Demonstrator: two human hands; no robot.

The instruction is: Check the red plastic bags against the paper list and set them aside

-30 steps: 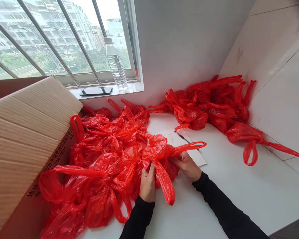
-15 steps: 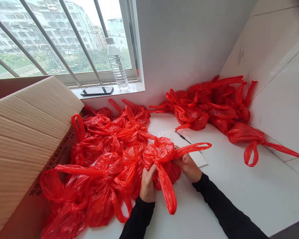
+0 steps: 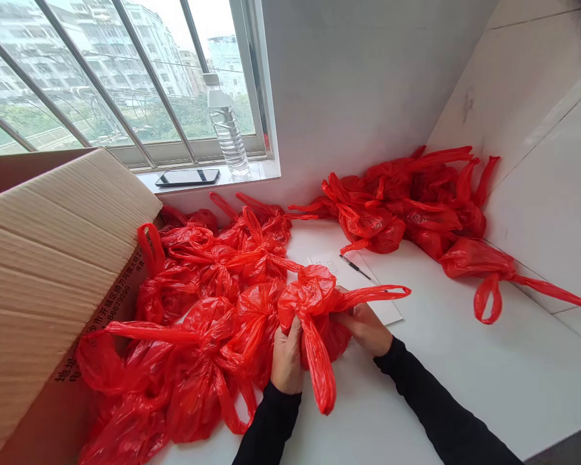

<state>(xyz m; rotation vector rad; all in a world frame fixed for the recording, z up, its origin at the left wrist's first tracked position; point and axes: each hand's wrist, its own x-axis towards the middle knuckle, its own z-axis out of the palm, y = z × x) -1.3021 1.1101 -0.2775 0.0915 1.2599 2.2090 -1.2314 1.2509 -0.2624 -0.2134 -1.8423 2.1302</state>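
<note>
Between my two hands is a tied red plastic bag [image 3: 314, 290], its knot facing up. One of its handles hangs down toward me and the other sticks out to the right. My left hand [image 3: 287, 355] grips the bag's left side near the knot, thumb on top. From the right, my right hand [image 3: 365, 326] holds the bag, its fingertips partly hidden behind the red plastic. What the bag contains cannot be made out. Just left of my left hand, more knotted red bags [image 3: 208, 349] lie heaped on the white table [image 3: 445, 374].
A cardboard box [image 3: 72, 239] stands at the left. Another pile of red bags [image 3: 407, 200] lies at the back right by the wall. A pen [image 3: 355, 267] rests on a sheet of paper [image 3: 390, 311]. A phone [image 3: 188, 177] and a water bottle [image 3: 228, 129] are on the windowsill.
Both hands stay on the same bag. Its hanging handle has swung slightly left, and the right handle has dropped a little. The other things have stayed in place.
</note>
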